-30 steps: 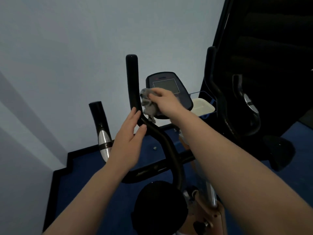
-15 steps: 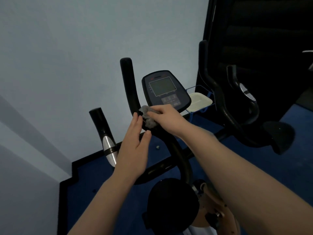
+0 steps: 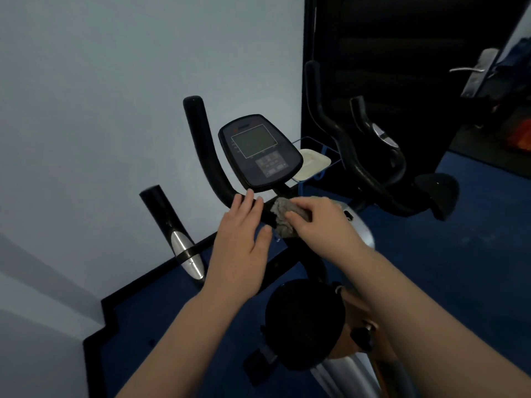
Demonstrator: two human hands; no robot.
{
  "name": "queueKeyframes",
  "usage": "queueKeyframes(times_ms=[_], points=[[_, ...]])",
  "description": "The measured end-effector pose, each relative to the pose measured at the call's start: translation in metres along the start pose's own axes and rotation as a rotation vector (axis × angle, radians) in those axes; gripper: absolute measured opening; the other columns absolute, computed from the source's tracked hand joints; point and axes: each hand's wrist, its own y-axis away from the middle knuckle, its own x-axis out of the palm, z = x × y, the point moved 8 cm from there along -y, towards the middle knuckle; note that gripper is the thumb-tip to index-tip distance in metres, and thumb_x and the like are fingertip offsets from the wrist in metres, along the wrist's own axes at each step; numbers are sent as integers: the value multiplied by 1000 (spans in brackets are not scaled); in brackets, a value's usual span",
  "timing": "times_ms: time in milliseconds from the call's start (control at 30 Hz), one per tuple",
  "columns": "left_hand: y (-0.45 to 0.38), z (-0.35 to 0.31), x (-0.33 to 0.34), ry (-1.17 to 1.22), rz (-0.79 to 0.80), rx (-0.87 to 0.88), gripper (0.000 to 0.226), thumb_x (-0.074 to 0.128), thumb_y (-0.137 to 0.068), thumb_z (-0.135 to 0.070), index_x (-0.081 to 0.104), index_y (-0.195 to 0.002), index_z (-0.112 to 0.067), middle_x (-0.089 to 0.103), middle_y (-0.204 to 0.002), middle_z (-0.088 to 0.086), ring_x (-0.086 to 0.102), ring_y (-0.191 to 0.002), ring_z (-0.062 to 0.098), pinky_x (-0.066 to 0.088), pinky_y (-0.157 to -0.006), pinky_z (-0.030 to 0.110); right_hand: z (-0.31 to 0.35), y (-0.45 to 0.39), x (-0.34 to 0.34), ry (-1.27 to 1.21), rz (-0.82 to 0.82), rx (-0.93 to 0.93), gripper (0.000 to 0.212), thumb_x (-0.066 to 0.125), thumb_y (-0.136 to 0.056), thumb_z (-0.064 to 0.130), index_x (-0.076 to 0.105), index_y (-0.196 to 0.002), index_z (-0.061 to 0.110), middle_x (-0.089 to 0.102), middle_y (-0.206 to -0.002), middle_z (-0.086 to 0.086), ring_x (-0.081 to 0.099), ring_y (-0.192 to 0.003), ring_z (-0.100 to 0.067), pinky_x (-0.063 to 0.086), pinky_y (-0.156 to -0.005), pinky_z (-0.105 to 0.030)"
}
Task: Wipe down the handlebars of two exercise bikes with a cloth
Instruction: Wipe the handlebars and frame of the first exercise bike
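Head view: right hand (image 3: 319,222) pinches the grey cloth (image 3: 283,216), wrapped on the black handlebar (image 3: 211,165) just below the console (image 3: 260,150). Left hand (image 3: 240,237) rests on the same bar just left of the cloth, fingers straight, grip spread, thumb under the bar. Second bar end with silver sensor (image 3: 184,248) sits left of the console. Black saddle (image 3: 306,323) below the console. Second bike's handlebars (image 3: 339,139) right of the console, untouched.

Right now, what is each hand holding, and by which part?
The right hand grips the bunched grey cloth around the handlebar bend. The left hand holds nothing, fingers flat on the bar.
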Motion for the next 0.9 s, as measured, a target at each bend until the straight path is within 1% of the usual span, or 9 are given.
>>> queueKeyframes(times_ms=[100,200,233,433,567,633,700,800,900], points=[[-2,-5,11,-8,43,37,47,35,-101,-29,27,-146,-22,7,-149,-20,-7,-141,-2,-1,-118,25,-7,24,-8,-32,-78,3,26,63,-87,22,70,-113,26,61,-80,28,58,-78,17,40,-67,2],[-2,-7,18,-27,66,52,46,32,-101,-31,27,-146,-23,7,-147,-22,-9,-139,-3,-2,-116,24,-15,45,-12,-13,-93,20,32,66,-86,25,67,-117,31,69,-105,12,61,-102,-4,49,-90,-23],[-1,-7,19,-30,69,56,46,32,-101,-31,27,-146,-23,7,-147,-22,-9,-139,-4,-2,-116,24,-17,51,-14,-1,-103,27,34,68,-85,26,66,-118,32,68,-109,10,59,-105,-6,48,-93,-25],[3,-7,22,-38,81,85,48,32,-101,-33,23,-147,-26,6,-149,-22,-11,-140,-4,-1,-116,25,-27,75,-21,-96,-182,84,33,71,-83,23,68,-113,35,67,-100,20,58,-92,14,40,-75,3],[3,-4,22,-42,80,86,48,32,-101,-33,22,-147,-28,5,-150,-22,-12,-141,-4,-1,-117,26,-34,87,-22,-119,-207,133,29,71,-82,26,68,-103,46,63,-78,39,57,-86,22,41,-70,3],[3,-4,22,-47,75,89,48,32,-101,-33,22,-147,-28,5,-150,-23,-11,-141,-4,-1,-117,25,-41,95,-21,-145,-183,165,27,71,-82,29,67,-95,52,63,-78,43,58,-87,20,44,-69,1],[3,-4,22,-31,67,82,47,32,-101,-33,24,-147,-28,8,-150,-22,-9,-142,-4,-1,-116,24,-49,98,-22,-183,-155,192,23,71,-82,30,69,-96,49,65,-81,40,60,-86,18,46,-69,-1],[2,-3,16,80,12,48,43,37,-101,-29,34,-143,-25,22,-149,-20,4,-143,-3,6,-117,24,-52,92,-29,-223,-100,220,11,70,-83,31,73,-86,42,73,-79,23,66,-79,6,52,-69,-13],[1,2,-3,249,-125,-14,35,45,-98,-21,53,-132,-27,46,-137,-20,30,-129,-18,19,-106,4,-40,72,-41,-491,-139,197,9,69,-85,23,77,-87,26,75,-78,5,71,-74,-9,53,-58,-18]])
